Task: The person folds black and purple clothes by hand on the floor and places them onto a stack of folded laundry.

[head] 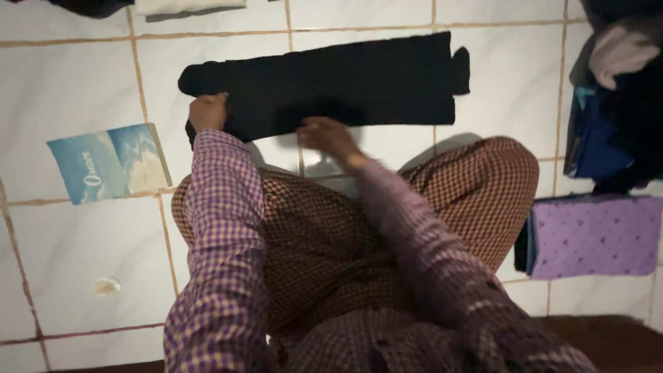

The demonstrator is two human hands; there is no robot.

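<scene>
A long black folded cloth [331, 83] lies flat on the white tiled floor [69, 83], just in front of the person's knees. The left hand [207, 112] is curled tight on the cloth's left end and grips it. The right hand [330, 138] rests on the cloth's near edge, but it is blurry, so I cannot tell how its fingers are set. A blue paper packet with clouds [109, 162] lies on the floor to the left. A folded purple cloth with small dots [594, 235] sits to the right, below a heap of dark clothes [615, 103]
</scene>
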